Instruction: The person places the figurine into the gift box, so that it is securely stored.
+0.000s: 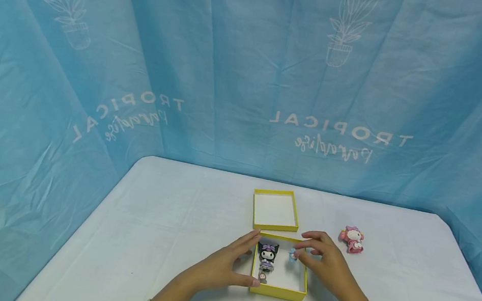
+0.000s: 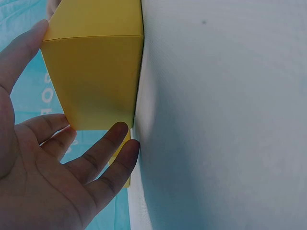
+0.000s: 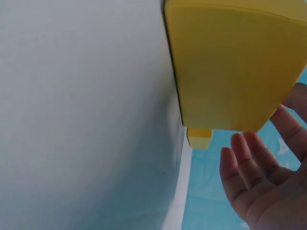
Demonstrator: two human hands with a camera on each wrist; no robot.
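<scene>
A yellow box [image 1: 278, 293] with a white inside stands open-topped on the table. Along its left side my left hand [image 1: 224, 267] spans the box, thumb at the front corner and fingers at the back corner. In the left wrist view the thumb [image 2: 34, 38] meets the box edge. My right hand [image 1: 327, 264] reaches over the right wall and pinches a small light-blue figurine [image 1: 292, 255] inside, partly hidden by the fingertips. A black-and-purple figurine [image 1: 267, 257] lies at the left inside, with a small brown figurine [image 1: 262, 277] below it.
Just behind the box lies its shallow yellow lid [image 1: 276, 210], white inside facing up. A pink figurine [image 1: 352, 239] is on the white table [image 1: 167, 212] to the right, beyond my right hand. Blue printed curtains [image 1: 234, 67] hang behind and at the sides.
</scene>
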